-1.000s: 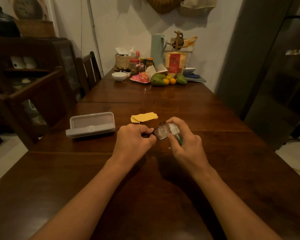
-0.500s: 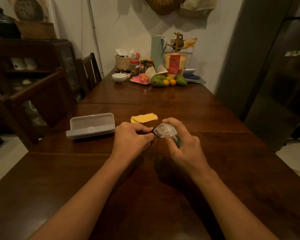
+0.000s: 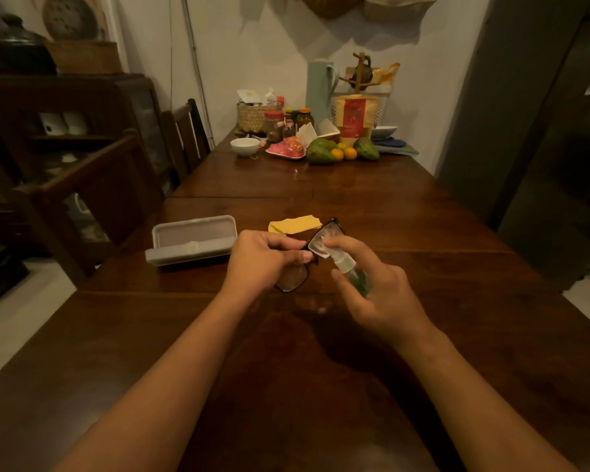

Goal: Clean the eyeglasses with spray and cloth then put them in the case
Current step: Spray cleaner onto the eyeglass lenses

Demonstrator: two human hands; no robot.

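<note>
the one pair of black-framed eyeglasses is held above the dark wooden table, tilted, one lens up and one low; its bridge and arms are hidden behind the left hand, which is closed around the frame. the right hand grips one small clear spray bottle, its white nozzle just beside the upper lens; most of the bottle is covered by fingers. beyond lies one folded yellow cloth, partly hidden, and to the left one open grey plastic case.
</note>
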